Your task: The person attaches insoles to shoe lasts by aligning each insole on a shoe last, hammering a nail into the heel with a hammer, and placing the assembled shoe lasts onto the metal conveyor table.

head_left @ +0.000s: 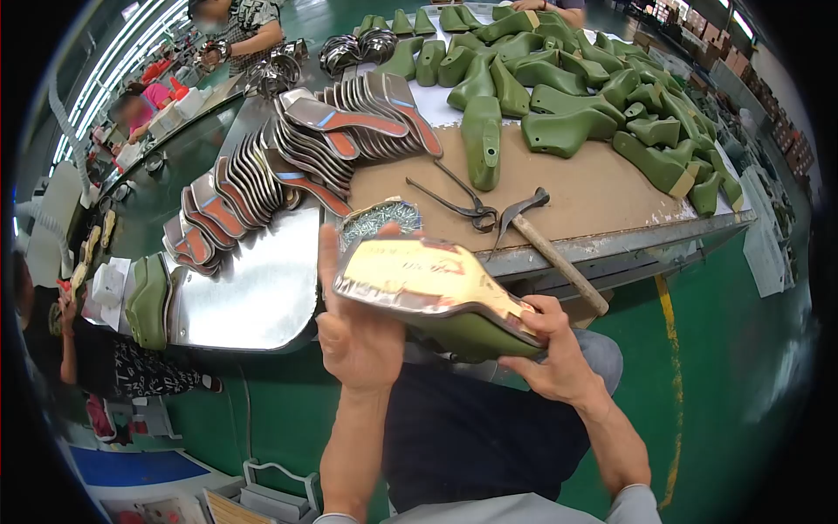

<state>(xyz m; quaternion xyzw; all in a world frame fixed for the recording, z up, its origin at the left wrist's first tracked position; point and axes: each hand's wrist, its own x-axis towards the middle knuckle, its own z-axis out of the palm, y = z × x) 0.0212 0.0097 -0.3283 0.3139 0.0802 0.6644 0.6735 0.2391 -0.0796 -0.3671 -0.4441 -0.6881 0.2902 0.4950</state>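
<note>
Now right fingers [550, 320] grip a green last [471, 332] with a patchy cream underside [406, 269], left fingers [329, 262] spread alongside.

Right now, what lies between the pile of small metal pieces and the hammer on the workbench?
The pincers lie between the small metal pieces and the hammer; the head view shows this.
</note>
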